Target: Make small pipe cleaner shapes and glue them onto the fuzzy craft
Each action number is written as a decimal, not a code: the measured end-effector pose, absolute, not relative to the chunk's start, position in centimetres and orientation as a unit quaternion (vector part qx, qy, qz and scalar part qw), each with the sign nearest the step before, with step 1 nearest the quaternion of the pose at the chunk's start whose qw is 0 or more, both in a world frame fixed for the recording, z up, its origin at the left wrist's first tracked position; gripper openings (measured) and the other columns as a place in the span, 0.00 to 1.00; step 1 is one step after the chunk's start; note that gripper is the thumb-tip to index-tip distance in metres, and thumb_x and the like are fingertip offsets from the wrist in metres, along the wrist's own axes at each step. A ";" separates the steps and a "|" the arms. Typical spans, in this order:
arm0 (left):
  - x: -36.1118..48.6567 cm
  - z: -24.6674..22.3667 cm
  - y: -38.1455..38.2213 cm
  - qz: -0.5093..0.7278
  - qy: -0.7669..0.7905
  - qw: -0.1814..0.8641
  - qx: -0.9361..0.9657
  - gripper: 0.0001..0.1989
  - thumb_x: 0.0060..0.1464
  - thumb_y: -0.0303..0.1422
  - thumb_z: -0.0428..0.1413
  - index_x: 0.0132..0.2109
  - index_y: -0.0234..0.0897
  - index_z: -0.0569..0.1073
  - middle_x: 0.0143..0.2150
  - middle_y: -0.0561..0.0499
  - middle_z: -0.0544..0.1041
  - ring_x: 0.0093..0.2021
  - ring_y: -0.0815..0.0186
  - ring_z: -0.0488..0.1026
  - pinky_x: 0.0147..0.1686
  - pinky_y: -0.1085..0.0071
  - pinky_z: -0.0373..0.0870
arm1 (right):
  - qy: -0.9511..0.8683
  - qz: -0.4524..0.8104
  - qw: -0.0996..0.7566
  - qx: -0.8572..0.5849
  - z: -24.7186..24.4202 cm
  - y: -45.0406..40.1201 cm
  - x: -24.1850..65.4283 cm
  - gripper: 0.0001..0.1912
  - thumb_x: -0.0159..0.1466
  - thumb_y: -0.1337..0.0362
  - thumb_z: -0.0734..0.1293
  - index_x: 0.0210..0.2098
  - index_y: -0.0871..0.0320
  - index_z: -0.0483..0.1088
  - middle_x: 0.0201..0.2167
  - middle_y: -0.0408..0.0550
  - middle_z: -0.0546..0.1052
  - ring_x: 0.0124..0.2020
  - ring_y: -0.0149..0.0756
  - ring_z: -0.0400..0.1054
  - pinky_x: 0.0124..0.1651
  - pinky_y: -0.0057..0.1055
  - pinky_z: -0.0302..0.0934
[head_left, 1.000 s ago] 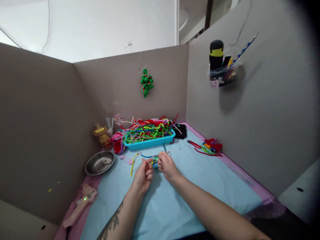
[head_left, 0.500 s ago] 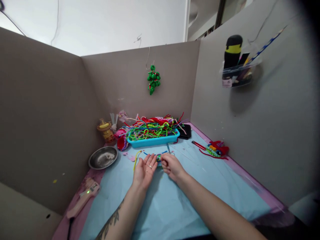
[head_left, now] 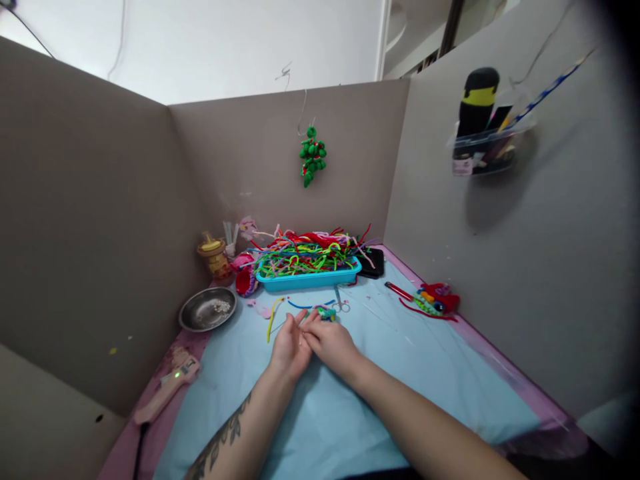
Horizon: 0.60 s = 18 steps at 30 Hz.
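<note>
My left hand (head_left: 290, 348) is held palm up over the blue cloth, its fingers stretched out. A tiny pale speck shows in its palm, too small to name. My right hand (head_left: 334, 345) reaches over that palm with thumb and fingertips pinched together; what they hold, if anything, is hidden. Just beyond the fingers lies a small blue-and-green fuzzy piece (head_left: 326, 313), partly covered by my hands. Close by are a blue pipe cleaner (head_left: 299, 306), a yellow pipe cleaner (head_left: 271, 321) and small scissors (head_left: 341, 305).
A blue tray (head_left: 310, 283) heaped with pipe cleaners stands at the back. On the left are a metal bowl (head_left: 195, 312) with small white bits and a pink glue gun (head_left: 167, 393). A red cutter (head_left: 399, 291) and colourful fuzzy figure (head_left: 435, 300) lie right. Panels enclose three sides.
My right hand has moved from beside the blue-and-green piece onto my left palm, its fingertips now touching there. The piece shows more clearly behind my hands. The view has shifted slightly.
</note>
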State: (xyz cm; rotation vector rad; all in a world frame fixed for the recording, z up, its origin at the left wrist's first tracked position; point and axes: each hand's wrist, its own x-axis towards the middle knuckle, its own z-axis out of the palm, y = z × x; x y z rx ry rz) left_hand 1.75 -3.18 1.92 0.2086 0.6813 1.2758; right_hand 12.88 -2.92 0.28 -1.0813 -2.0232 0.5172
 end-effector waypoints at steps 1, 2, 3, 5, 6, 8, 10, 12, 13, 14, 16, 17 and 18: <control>1.8 2.0 -3.3 0.583 0.311 0.744 0.100 0.19 0.62 0.37 0.40 0.54 0.30 0.62 0.46 0.37 0.74 0.48 0.58 0.72 0.51 0.60 0.65 | -0.800 0.196 0.361 -0.436 0.4 -2.9 12.9 0.08 0.59 0.69 0.62 0.32 0.54 0.74 0.30 0.46 0.78 0.33 0.35 0.69 0.35 0.27 0.57; 1.9 2.0 -3.4 0.584 0.310 0.743 0.106 0.19 0.62 0.37 0.40 0.54 0.30 0.62 0.46 0.37 0.74 0.48 0.59 0.72 0.52 0.60 0.65 | -0.806 0.191 0.338 -0.447 0.4 -2.9 12.9 0.08 0.59 0.68 0.62 0.32 0.54 0.73 0.31 0.46 0.77 0.33 0.34 0.69 0.35 0.26 0.56; 2.0 2.1 -3.6 0.585 0.309 0.742 0.112 0.19 0.62 0.38 0.40 0.53 0.30 0.62 0.46 0.37 0.74 0.48 0.59 0.72 0.53 0.60 0.64 | -0.810 0.191 0.320 -0.453 0.5 -2.9 13.0 0.08 0.59 0.68 0.62 0.33 0.55 0.73 0.31 0.46 0.77 0.33 0.34 0.69 0.35 0.26 0.56; 2.2 2.2 -3.8 0.584 0.306 0.742 0.122 0.20 0.62 0.38 0.40 0.53 0.29 0.63 0.46 0.37 0.74 0.49 0.58 0.72 0.54 0.60 0.63 | -0.813 0.202 0.308 -0.451 0.5 -2.8 13.1 0.08 0.59 0.68 0.61 0.32 0.56 0.72 0.30 0.46 0.77 0.33 0.34 0.68 0.35 0.26 0.56; 2.2 2.2 -3.9 0.582 0.305 0.743 0.126 0.20 0.62 0.38 0.41 0.53 0.29 0.63 0.46 0.37 0.74 0.49 0.57 0.72 0.54 0.59 0.63 | -0.813 0.211 0.309 -0.446 0.5 -2.7 13.2 0.08 0.59 0.69 0.61 0.31 0.56 0.72 0.29 0.45 0.76 0.32 0.33 0.68 0.34 0.26 0.55; 2.3 2.3 -4.0 0.575 0.299 0.750 0.131 0.20 0.62 0.38 0.41 0.52 0.29 0.63 0.47 0.37 0.74 0.49 0.57 0.72 0.53 0.58 0.63 | -0.808 0.237 0.327 -0.429 0.6 -2.5 13.4 0.07 0.57 0.70 0.61 0.30 0.57 0.71 0.26 0.45 0.75 0.28 0.32 0.67 0.32 0.26 0.55; 2.2 2.4 -4.0 0.573 0.287 0.756 0.135 0.19 0.62 0.38 0.40 0.52 0.29 0.64 0.46 0.37 0.74 0.48 0.57 0.72 0.51 0.58 0.65 | -0.783 0.289 0.366 -0.412 0.7 -2.3 13.5 0.06 0.56 0.70 0.61 0.28 0.58 0.70 0.22 0.43 0.73 0.25 0.31 0.65 0.29 0.25 0.54; 2.0 2.6 -3.9 0.577 0.269 0.759 0.137 0.19 0.62 0.38 0.39 0.51 0.28 0.64 0.46 0.36 0.74 0.48 0.57 0.72 0.48 0.60 0.68 | -0.718 0.380 0.425 -0.400 1.0 -2.0 13.6 0.05 0.56 0.68 0.60 0.28 0.58 0.68 0.21 0.42 0.71 0.22 0.29 0.63 0.26 0.24 0.54; 1.9 2.7 -3.8 0.578 0.260 0.761 0.136 0.19 0.63 0.38 0.39 0.50 0.27 0.65 0.45 0.35 0.74 0.47 0.58 0.72 0.47 0.61 0.70 | -0.671 0.428 0.457 -0.396 1.2 -1.8 13.7 0.05 0.57 0.67 0.60 0.28 0.59 0.67 0.20 0.40 0.70 0.21 0.28 0.62 0.25 0.23 0.53; 1.9 2.8 -3.8 0.575 0.255 0.766 0.133 0.20 0.63 0.38 0.38 0.49 0.27 0.65 0.45 0.35 0.73 0.47 0.58 0.73 0.45 0.63 0.71 | -0.619 0.475 0.485 -0.395 1.4 -1.7 13.9 0.05 0.57 0.65 0.61 0.27 0.59 0.65 0.18 0.39 0.68 0.19 0.26 0.60 0.22 0.22 0.52; 1.7 2.8 -3.7 0.568 0.255 0.773 0.126 0.20 0.63 0.38 0.38 0.46 0.26 0.67 0.45 0.34 0.73 0.45 0.59 0.73 0.41 0.66 0.72 | -0.518 0.559 0.518 -0.389 1.9 -1.4 14.2 0.07 0.56 0.62 0.62 0.26 0.58 0.62 0.14 0.34 0.61 0.14 0.22 0.51 0.17 0.20 0.45; 1.6 2.7 -3.6 0.564 0.266 0.772 0.126 0.19 0.63 0.37 0.39 0.44 0.26 0.67 0.43 0.36 0.74 0.42 0.61 0.74 0.38 0.68 0.73 | -0.475 0.599 0.521 -0.379 2.1 -1.3 14.3 0.08 0.55 0.60 0.63 0.26 0.58 0.60 0.12 0.31 0.57 0.12 0.21 0.46 0.15 0.19 0.40; 1.6 2.6 -3.6 0.563 0.285 0.765 0.130 0.16 0.62 0.36 0.41 0.42 0.28 0.68 0.39 0.38 0.74 0.37 0.64 0.75 0.33 0.72 0.73 | -0.439 0.638 0.517 -0.364 2.2 -1.2 14.4 0.10 0.54 0.59 0.65 0.26 0.57 0.59 0.11 0.30 0.54 0.11 0.20 0.42 0.14 0.19 0.36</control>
